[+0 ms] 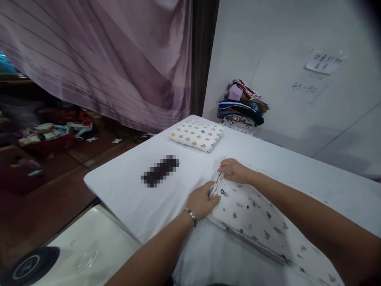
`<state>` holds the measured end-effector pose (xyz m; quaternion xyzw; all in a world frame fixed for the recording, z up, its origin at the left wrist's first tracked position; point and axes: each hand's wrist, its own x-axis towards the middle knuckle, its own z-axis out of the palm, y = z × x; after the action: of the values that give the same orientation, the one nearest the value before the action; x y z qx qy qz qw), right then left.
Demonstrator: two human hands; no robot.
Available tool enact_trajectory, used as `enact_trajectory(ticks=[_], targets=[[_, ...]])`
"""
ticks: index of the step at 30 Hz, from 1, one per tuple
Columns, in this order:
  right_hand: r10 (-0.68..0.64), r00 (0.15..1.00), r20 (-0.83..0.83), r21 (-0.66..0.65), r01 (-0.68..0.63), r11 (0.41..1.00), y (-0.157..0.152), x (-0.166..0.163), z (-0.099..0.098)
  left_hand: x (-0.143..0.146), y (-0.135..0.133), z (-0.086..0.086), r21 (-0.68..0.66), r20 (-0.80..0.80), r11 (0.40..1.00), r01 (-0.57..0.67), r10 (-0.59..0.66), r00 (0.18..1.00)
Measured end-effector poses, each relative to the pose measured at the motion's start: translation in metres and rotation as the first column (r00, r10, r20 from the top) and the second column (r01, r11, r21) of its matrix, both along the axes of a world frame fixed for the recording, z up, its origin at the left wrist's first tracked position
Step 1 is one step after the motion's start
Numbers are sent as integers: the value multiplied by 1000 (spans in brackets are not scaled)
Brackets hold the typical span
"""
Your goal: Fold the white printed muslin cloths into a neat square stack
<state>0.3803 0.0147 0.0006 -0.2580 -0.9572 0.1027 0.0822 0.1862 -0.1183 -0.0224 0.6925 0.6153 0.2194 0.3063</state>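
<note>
A white cloth [253, 222] with small dark and grey prints lies in several layers along the near right part of the table. At its left end, my left hand [204, 200] grips the layered edge, thumb on top; a silver bracelet circles that wrist. Just beyond, my right hand [235, 171] is closed over the far corner of the same edge. Farther back sits a folded white cloth [196, 135] with grey shapes and a few coloured ones, apart from both hands.
The white-covered table [119, 174] carries a pixelated dark patch [160, 171]. Folded clothes [242, 103] are stacked by the wall, which bears handwritten paper signs [324, 62]. A purple curtain [133, 59] hangs at left. A pale surface [89, 238] with a dark round object [29, 266] stands below.
</note>
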Motion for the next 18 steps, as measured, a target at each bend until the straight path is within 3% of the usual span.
enact_trajectory(ticks=[5, 10, 18], targets=[[10, 1000, 21, -55, -8, 998, 5, 3, 4, 1, 0, -1, 54, 59, 999, 10, -14, 998], [-54, 994, 96, -138, 67, 988, 4, 3, 10, 2, 1, -4, 85, 140, 996, 18, -30, 990], [-111, 974, 200, -168, 146, 975, 6, -10, 23, 4, 3, -7, 87, 73, 996, 32, -38, 997]])
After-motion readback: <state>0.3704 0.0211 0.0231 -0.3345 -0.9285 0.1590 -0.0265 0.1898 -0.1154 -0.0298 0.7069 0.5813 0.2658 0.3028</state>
